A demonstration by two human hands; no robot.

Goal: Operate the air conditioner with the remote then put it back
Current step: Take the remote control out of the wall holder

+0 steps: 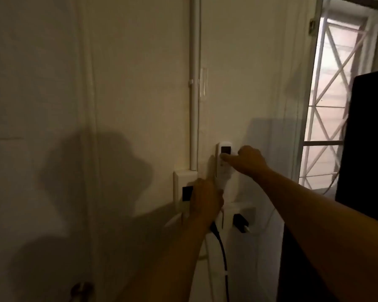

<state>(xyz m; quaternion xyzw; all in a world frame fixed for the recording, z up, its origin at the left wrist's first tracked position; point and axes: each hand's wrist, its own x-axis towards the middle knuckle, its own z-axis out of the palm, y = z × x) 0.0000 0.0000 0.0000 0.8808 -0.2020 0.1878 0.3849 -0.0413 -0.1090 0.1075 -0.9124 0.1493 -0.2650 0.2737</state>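
Remote [224, 162]: a slim white plastic bar with a small dark screen near its top, standing upright against the wall [129, 83] just right of the frame's centre, lower half.
Left hand [205, 199]: curled shut around the lower end of the remote, knuckles toward the camera; its forefinger seems to reach up along the remote's left edge. Whether the remote sits in a holder there is hidden by the hand.
Right hand [248, 161]: loosely fisted, with one finger or the thumb stretched left so its tip rests on the remote's face just under the dark screen; the other fingers are folded in. It touches the remote but does not wrap it.
Remote relative to hands: it rises between them, its base in the left hand below and its upper face under the right hand's fingertip.
Wall: smooth, pale cream paint, dim light, with broad soft shadows of the arms and head at lower left.
Pipe cover [194, 83]: a straight white plastic channel running down from the top of the frame to a box just left of the remote.
Switch box [182, 188]: squarish white plastic with a dark rectangular panel, partly behind the left hand.
Black cable [224, 258]: glossy, hanging down below the left wrist.
Window [336, 94]: upper right, bright, with a white metal grille of crossed bars.
Dark panel [367, 138]: flat and black, at the right edge.
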